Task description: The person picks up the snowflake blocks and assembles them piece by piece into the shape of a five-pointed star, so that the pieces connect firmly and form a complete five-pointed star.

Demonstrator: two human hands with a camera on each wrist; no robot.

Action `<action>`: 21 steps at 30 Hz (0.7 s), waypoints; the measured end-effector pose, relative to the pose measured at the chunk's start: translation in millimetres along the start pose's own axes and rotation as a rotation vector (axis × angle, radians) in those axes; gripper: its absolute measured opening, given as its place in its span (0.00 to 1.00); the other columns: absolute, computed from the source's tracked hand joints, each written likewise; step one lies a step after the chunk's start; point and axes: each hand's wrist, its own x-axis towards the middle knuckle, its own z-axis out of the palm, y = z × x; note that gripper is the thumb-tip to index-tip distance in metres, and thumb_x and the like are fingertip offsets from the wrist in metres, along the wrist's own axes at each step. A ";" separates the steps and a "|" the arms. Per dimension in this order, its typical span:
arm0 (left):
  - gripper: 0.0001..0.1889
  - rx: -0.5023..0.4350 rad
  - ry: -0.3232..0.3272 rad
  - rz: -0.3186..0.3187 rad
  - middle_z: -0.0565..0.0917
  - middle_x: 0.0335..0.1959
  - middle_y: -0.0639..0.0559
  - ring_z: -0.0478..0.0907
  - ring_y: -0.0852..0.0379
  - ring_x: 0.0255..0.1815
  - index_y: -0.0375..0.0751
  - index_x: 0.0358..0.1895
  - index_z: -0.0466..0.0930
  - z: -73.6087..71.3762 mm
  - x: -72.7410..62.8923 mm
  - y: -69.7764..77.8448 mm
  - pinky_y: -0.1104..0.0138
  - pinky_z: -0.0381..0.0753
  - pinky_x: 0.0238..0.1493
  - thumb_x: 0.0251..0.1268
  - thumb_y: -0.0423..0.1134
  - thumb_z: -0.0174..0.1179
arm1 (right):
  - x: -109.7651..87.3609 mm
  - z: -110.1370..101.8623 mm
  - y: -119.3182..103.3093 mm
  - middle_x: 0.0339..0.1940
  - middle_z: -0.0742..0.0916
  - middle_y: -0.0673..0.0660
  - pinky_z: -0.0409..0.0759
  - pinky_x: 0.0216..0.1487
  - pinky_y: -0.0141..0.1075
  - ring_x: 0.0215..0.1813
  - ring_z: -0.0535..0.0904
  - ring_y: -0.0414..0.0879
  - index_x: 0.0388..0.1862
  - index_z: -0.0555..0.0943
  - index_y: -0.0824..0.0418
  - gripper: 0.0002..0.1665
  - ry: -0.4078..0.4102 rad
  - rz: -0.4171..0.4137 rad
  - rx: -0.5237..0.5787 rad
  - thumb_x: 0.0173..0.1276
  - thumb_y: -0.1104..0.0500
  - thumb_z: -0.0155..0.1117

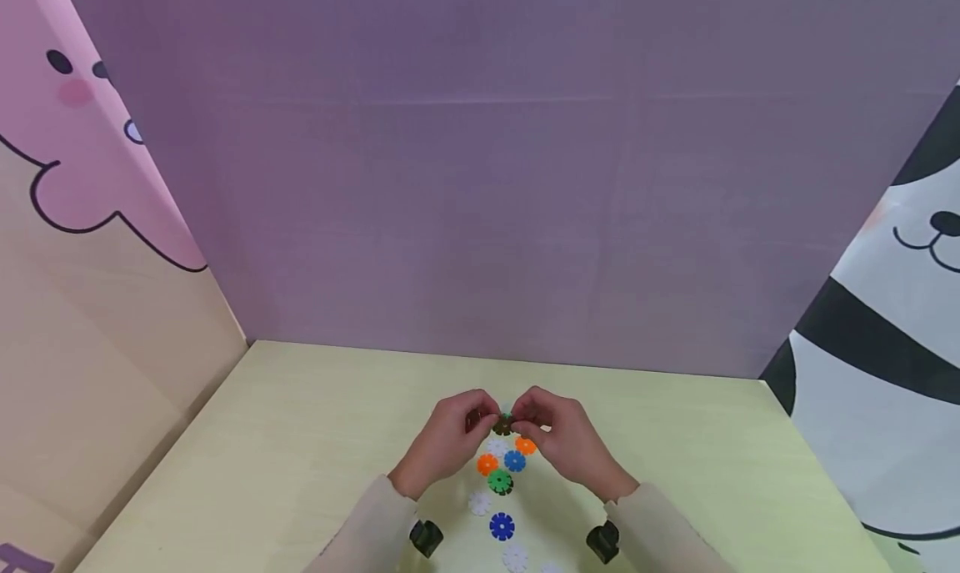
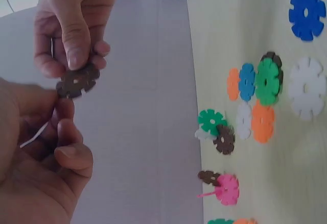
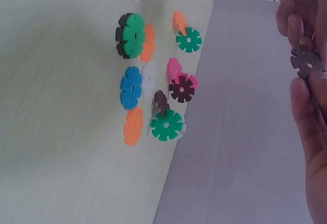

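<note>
While bright notched plastic discs [image 1: 497, 477] dot a pale, grained tabletop [image 1: 315, 439], left hand [image 1: 450, 431] and right hand [image 1: 562, 435] pinch a round, notched brown plastic disc [image 2: 84, 81].

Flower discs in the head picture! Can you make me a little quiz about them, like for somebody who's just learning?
1. What colour is the pinched disc between the left hand and the right hand?
A) pink
B) brown
C) blue

2. True or false: in the head view, the dark blue disc shows lower in the picture than the lighter blue disc.

3. How many orange discs show in the head view?

Key: 1. B, brown. 2. True. 3. Two.
</note>
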 end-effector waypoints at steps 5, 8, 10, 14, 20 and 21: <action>0.02 0.038 -0.002 0.014 0.75 0.28 0.61 0.70 0.61 0.27 0.45 0.38 0.78 -6.1 -1.6 -2.4 0.71 0.75 0.30 0.65 0.35 0.60 | -0.1 2.8 -3.3 0.33 0.84 0.47 0.81 0.38 0.34 0.34 0.82 0.41 0.39 0.78 0.55 0.10 0.015 0.000 -0.026 0.60 0.64 0.68; 0.02 0.061 0.049 0.028 0.74 0.28 0.61 0.69 0.61 0.27 0.43 0.38 0.78 -10.8 -1.6 -3.2 0.71 0.75 0.29 0.66 0.35 0.59 | -2.5 4.7 0.7 0.32 0.83 0.45 0.79 0.37 0.33 0.34 0.80 0.40 0.39 0.78 0.56 0.10 -0.058 0.020 -0.116 0.61 0.62 0.69; 0.02 0.071 0.091 0.039 0.73 0.27 0.61 0.69 0.61 0.26 0.43 0.38 0.77 -14.5 -1.0 -2.4 0.71 0.74 0.28 0.66 0.35 0.59 | -6.3 9.1 8.4 0.32 0.82 0.46 0.78 0.35 0.33 0.33 0.78 0.40 0.38 0.78 0.57 0.10 -0.164 0.024 -0.170 0.60 0.62 0.70; 0.02 0.060 0.110 0.049 0.73 0.25 0.61 0.68 0.61 0.23 0.43 0.38 0.76 -19.7 0.9 -1.4 0.71 0.73 0.26 0.68 0.37 0.57 | -18.0 24.6 24.1 0.31 0.80 0.47 0.74 0.33 0.32 0.31 0.74 0.38 0.38 0.82 0.56 0.12 -0.411 0.078 -0.201 0.55 0.59 0.73; 0.04 0.043 0.073 0.016 0.74 0.25 0.58 0.69 0.61 0.24 0.42 0.38 0.74 -20.8 -0.7 -2.7 0.70 0.74 0.27 0.70 0.38 0.55 | -30.8 40.9 31.9 0.30 0.76 0.45 0.71 0.34 0.31 0.33 0.70 0.38 0.34 0.83 0.49 0.12 -0.535 0.212 -0.220 0.51 0.59 0.76; 0.04 0.041 0.067 0.007 0.74 0.25 0.58 0.69 0.61 0.24 0.42 0.38 0.73 -21.0 -1.3 -2.7 0.70 0.74 0.27 0.70 0.38 0.54 | -31.9 41.4 31.5 0.30 0.76 0.44 0.71 0.35 0.31 0.34 0.70 0.38 0.33 0.83 0.48 0.12 -0.538 0.228 -0.222 0.51 0.60 0.76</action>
